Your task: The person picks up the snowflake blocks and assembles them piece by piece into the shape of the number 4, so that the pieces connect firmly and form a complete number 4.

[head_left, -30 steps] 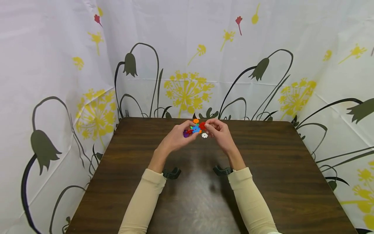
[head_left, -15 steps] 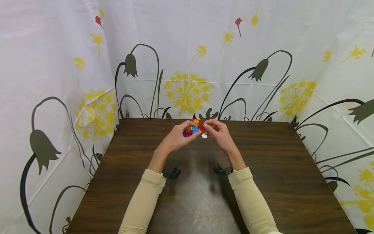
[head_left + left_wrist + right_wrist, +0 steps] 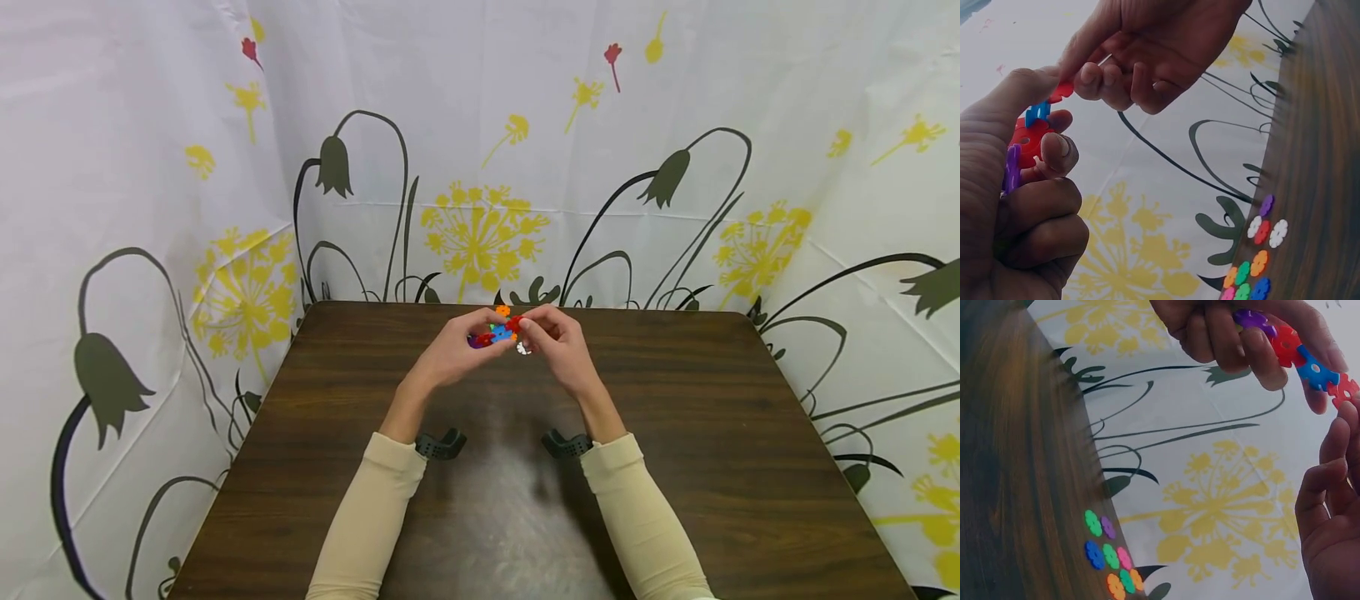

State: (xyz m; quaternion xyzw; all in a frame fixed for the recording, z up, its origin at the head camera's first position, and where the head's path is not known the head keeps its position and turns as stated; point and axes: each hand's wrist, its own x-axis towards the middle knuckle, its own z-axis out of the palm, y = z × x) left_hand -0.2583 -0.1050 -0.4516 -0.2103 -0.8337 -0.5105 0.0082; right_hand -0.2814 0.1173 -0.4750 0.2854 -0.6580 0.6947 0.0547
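My left hand (image 3: 455, 350) grips a short chain of notched, flower-shaped plastic discs above the far part of the table. In the right wrist view the chain runs from a purple disc (image 3: 1254, 321) through a red disc (image 3: 1285, 344) to a blue disc (image 3: 1324, 377). My right hand (image 3: 558, 343) pinches another red disc (image 3: 1339, 391) between thumb and finger, right at the blue disc's edge. Left-hand fingers cover part of the chain, with a bit of green showing near the purple end.
Several loose discs lie on the dark wooden table (image 3: 675, 433) near its far edge, among them a white disc (image 3: 1279, 233), an orange disc (image 3: 1259, 263) and a blue disc (image 3: 1094, 554). A white curtain (image 3: 480, 125) with printed flowers hangs behind the table.
My right hand has shifted slightly left, bringing its red disc closer against the blue one and turning it more edge-on. The left hand has stayed nearly still around the chain.
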